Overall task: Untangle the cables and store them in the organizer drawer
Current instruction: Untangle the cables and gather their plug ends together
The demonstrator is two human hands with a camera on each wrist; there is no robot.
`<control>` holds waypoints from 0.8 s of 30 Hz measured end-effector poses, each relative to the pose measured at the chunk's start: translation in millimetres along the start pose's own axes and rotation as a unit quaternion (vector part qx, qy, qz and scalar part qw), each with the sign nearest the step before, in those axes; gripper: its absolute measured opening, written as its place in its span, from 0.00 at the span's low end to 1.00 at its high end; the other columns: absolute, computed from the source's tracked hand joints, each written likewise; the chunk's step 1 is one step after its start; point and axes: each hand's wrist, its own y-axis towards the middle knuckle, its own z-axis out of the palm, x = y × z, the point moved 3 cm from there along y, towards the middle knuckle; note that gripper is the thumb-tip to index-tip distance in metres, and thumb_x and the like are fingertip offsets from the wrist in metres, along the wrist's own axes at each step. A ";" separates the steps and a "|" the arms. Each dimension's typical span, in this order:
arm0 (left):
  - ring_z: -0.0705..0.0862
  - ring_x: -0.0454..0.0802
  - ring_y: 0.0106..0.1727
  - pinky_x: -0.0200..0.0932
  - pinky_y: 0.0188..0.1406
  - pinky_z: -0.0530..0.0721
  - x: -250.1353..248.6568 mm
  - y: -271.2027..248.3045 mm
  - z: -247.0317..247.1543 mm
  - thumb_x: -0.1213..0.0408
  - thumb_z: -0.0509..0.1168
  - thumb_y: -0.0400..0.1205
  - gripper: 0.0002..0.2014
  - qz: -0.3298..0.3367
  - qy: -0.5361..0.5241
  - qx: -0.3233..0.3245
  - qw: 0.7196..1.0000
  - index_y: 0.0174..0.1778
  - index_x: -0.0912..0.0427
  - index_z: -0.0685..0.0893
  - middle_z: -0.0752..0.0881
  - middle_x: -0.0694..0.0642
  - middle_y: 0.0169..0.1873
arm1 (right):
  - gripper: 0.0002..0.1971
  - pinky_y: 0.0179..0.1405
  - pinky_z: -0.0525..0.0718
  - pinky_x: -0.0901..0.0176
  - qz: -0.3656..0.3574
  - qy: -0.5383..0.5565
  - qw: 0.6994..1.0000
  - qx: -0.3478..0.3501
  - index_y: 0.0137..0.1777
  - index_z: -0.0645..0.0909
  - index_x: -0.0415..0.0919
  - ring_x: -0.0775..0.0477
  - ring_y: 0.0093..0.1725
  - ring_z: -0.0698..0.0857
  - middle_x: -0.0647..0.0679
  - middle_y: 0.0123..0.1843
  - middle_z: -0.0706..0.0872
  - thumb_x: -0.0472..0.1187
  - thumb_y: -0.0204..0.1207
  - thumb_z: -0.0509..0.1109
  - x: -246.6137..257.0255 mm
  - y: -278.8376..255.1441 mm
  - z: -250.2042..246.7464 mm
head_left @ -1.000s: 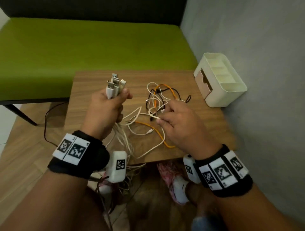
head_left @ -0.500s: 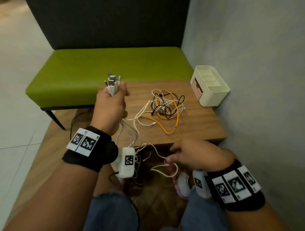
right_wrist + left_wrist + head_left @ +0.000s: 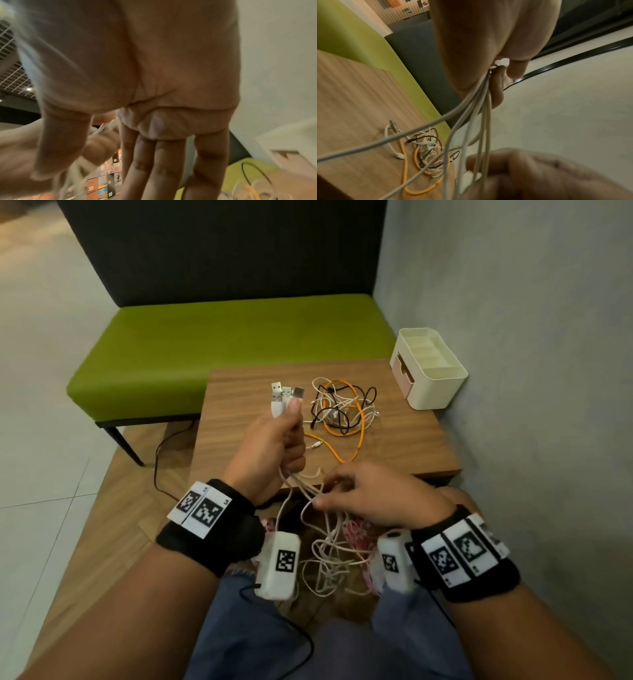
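Observation:
My left hand [image 3: 291, 436] is raised over the wooden table's [image 3: 239, 392] near edge. It grips a bundle of white cables [image 3: 479, 108] with their USB plugs [image 3: 286, 395] sticking up. Their loose lengths [image 3: 325, 556] hang below the fist, looping over my lap. Just under it, my right hand [image 3: 323, 491] pinches those hanging strands between thumb and forefinger; its other fingers [image 3: 163, 169] are straight. A tangle [image 3: 342, 412] of orange, black and white cables lies mid-table. The cream organizer [image 3: 435, 392] stands at the table's far right corner, its beige drawer [image 3: 400, 371] pushed in.
A green bench [image 3: 222, 344] with a dark backrest runs behind the table. A grey wall [image 3: 531, 405] stands close on the right. A black cord [image 3: 161, 453] trails on the wooden floor left of the table. My knees are under the hands.
My right hand left the tangle, drew a white cable down past the table edge, then rose to just under my left fist. The left hand kept its bundle upright.

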 end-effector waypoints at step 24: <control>0.78 0.37 0.28 0.40 0.29 0.75 82.0 -30.4 10.2 0.74 0.57 0.87 0.15 0.055 0.322 0.120 0.937 0.37 0.55 0.80 0.82 0.43 0.25 | 0.17 0.72 0.77 0.58 -0.071 0.122 0.986 -0.088 0.69 0.83 0.54 0.64 0.67 0.81 0.60 0.65 0.87 0.44 0.80 0.73 -10.4 1.9 8.7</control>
